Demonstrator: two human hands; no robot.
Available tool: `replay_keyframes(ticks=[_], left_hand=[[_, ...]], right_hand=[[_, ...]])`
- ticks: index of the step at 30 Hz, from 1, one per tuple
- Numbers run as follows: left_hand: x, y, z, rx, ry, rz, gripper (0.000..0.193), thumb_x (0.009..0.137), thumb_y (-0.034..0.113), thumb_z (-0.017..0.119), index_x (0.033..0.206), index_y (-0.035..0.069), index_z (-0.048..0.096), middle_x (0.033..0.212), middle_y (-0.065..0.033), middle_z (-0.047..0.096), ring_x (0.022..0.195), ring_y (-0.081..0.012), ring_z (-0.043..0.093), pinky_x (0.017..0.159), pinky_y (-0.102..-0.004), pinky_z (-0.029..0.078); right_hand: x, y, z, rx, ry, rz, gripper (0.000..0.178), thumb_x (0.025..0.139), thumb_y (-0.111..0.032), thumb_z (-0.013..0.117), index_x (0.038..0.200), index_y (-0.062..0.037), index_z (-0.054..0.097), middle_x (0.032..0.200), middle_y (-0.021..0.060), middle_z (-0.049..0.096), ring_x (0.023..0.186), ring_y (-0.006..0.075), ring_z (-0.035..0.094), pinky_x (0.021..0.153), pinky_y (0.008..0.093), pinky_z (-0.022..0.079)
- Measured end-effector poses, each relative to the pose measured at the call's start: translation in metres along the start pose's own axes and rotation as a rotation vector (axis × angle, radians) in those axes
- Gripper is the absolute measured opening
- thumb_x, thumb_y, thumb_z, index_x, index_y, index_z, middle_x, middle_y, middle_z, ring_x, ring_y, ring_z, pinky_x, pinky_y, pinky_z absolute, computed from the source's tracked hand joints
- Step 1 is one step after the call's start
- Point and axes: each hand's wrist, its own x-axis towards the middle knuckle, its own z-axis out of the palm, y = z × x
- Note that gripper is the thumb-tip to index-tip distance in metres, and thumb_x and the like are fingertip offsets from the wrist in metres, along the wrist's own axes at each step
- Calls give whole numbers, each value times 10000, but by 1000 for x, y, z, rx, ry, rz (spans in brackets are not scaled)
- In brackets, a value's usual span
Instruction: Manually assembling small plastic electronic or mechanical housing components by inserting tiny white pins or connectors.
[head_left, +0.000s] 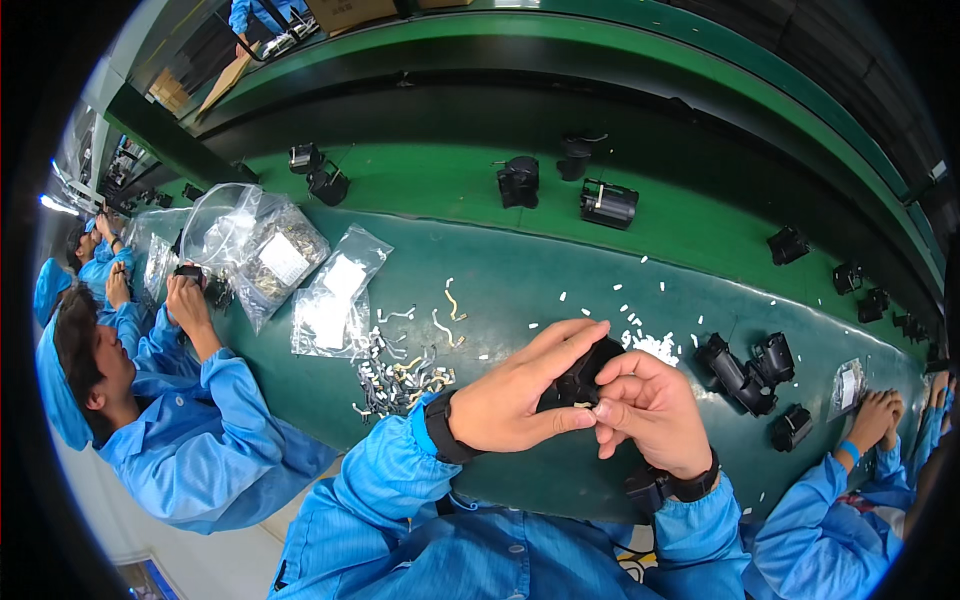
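Observation:
My left hand (pixel 520 398) is wrapped round a black plastic housing (pixel 580 383), with its fingers along the far side and the thumb on the near side. My right hand (pixel 655 408) is at the right end of the housing. Its thumb and forefinger are pinched together close to my left thumb tip, and whatever they hold is too small to name. Much of the housing is hidden by my fingers. Just beyond my hands lies a scattered pile of small white pieces (pixel 652 347). Left of my left hand is a heap of short wire leads with connectors (pixel 392 382).
Clear plastic bags (pixel 285 256) of parts lie at the left. More black housings (pixel 735 376) stand at the right. Beyond the green table (pixel 480 262), a green strip (pixel 400 175) carries several black units (pixel 608 204). Co-workers in blue sit on both sides, a sleeve (pixel 235 400) close at left.

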Motion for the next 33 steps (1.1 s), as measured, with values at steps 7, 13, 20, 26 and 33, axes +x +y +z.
replay_keyframes(ticks=[7, 13, 20, 26, 33], left_hand=[[-2, -7, 0, -107, 35, -25, 825, 949, 226, 753, 1607, -1, 309, 1547, -255, 402, 1433, -395, 428, 1167, -436, 362], [-1, -3, 1, -91, -30, -4, 810, 938, 258, 772, 1586, 1, 360, 1520, -248, 435, 1408, -397, 456, 1162, -439, 367], [2, 1, 2, -77, -77, -34, 778, 957, 249, 740, 1582, -6, 353, 1473, -238, 480, 1356, -396, 503, 1135, -436, 408], [1, -6, 9, -88, -34, 61, 573, 1033, 238, 600, 1511, -16, 410, 1426, -235, 493, 1306, -387, 525, 1113, -439, 421], [-2, -11, 10, -98, -7, 73, 494, 1066, 241, 520, 1478, -11, 418, 1421, -232, 472, 1314, -383, 509, 1122, -443, 401]], right_hand=[[-5, 6, 4, -56, -77, -185, 289, 974, 11, 694, 1241, 44, 588, 977, 104, 701, 877, 180, 727, 764, 329, 642], [-5, 2, -1, -31, -33, -153, 251, 956, 50, 701, 1196, 57, 629, 976, 107, 704, 879, 177, 728, 752, 304, 626], [-9, -3, -4, -59, -105, -153, 290, 937, 54, 722, 1211, 54, 626, 992, 111, 708, 874, 170, 719, 746, 310, 631], [-8, -1, 2, -23, -105, -153, 322, 930, 62, 727, 1231, 56, 614, 1008, 123, 715, 906, 182, 722, 753, 309, 632], [-10, 4, 4, -26, -33, -139, 224, 973, 13, 699, 1177, 78, 635, 959, 145, 727, 836, 187, 736, 711, 317, 640]])
